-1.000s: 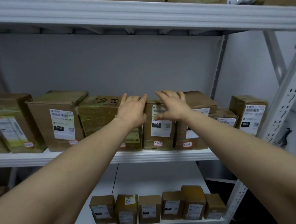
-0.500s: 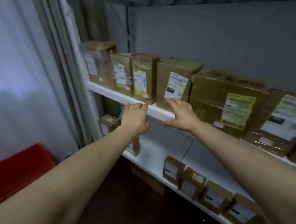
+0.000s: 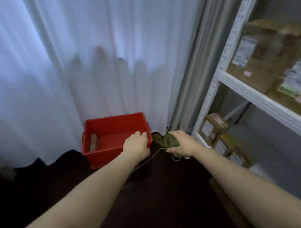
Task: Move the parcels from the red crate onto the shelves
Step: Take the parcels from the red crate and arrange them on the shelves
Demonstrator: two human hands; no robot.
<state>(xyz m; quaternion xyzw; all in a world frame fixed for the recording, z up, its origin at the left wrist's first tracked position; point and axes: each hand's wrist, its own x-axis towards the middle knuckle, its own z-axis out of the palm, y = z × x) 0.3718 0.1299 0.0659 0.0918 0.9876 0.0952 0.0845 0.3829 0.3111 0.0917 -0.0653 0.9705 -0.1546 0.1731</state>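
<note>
I am holding both arms out toward the red crate (image 3: pixel 115 126) on the floor by the curtain, my left hand (image 3: pixel 136 146) hovering at its near right corner and my right hand (image 3: pixel 181 143) above a green cloth (image 3: pixel 162 139). Both sets of fingers are hanging loose, slightly curled, gripping nothing. Boxes (image 3: pixel 254 56) are already sitting on the shelves (image 3: pixel 260 97). One parcel (image 3: pixel 94 143) is lying at the crate's left end, so I am judging the job nearly done.

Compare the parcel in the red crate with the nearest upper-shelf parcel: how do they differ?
The crate parcel looks small and slim, set against the left wall of the red crate, with no clear label. The upper-shelf parcel looks far bulkier, with a white label facing out. Both are brown cardboard.
</note>
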